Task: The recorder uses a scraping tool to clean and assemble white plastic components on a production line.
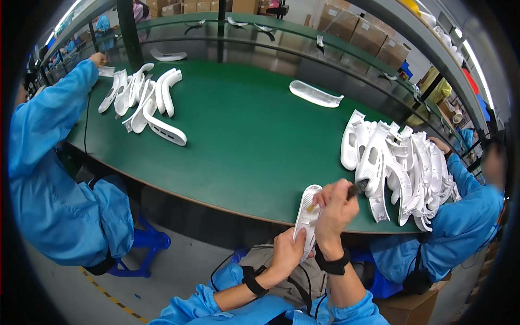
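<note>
A long white plastic shell part (307, 221) is tilted upright in front of me, over the table's near edge. My left hand (287, 250) is closed around its lower end. My right hand (335, 212) is closed on a dark-handled tool (357, 188), whose handle sticks out to the right past the fist. The fingers of that hand are against the part's upper half, beside a small yellow spot. The tool's working end is hidden, so its exact kind does not show. Just right of my right hand lies a heap of similar white shell parts (374, 157).
The green table (233, 135) carries a looser group of white parts (154, 103) at left and a single white shell (316, 95) at the back. Co-workers in blue sleeves (49, 119) sit on both sides. A conveyor (260, 35) runs behind a rail. A blue stool (143, 246) stands lower left.
</note>
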A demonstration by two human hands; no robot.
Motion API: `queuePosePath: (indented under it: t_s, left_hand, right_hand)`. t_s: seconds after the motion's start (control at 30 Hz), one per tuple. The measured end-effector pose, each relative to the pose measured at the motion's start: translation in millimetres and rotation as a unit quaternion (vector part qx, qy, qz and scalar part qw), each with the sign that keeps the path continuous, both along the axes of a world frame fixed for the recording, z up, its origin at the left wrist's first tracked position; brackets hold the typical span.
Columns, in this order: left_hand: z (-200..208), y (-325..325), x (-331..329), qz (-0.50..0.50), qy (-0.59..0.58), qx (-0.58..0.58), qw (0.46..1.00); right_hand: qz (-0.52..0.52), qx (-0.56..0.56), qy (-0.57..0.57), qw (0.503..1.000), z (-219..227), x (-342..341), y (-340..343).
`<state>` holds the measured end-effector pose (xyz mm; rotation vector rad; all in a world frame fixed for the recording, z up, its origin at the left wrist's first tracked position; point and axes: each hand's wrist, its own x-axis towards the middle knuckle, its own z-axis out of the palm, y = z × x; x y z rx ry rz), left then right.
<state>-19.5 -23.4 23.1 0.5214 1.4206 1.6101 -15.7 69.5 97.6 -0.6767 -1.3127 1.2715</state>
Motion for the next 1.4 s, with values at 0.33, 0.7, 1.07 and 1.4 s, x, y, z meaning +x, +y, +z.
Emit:
queuePosePath:
  t_s: [0.33, 0.7, 1.07, 1.4]
  left_hand:
    - [-6, 2, 6, 0.063, 0.130, -0.023, 0.989]
    - [-8, 1, 7, 0.072, 0.117, -0.016, 0.990]
    - [22, -4, 0, 0.039, 0.045, -0.026, 0.998]
    - [0, -6, 5, 0.037, 0.022, -0.001, 0.999]
  right_hand:
    - [-0.058, 0.105, -0.036, 0.992, -8, 16, -26]
    - [-0.106, 0.141, -0.114, 0.978, -29, 9, -26]
    - [-0.144, -0.027, -0.066, 0.987, -7, 1, -4]
    - [-0.085, -0.043, -0.038, 0.995, -1, 11, -11]
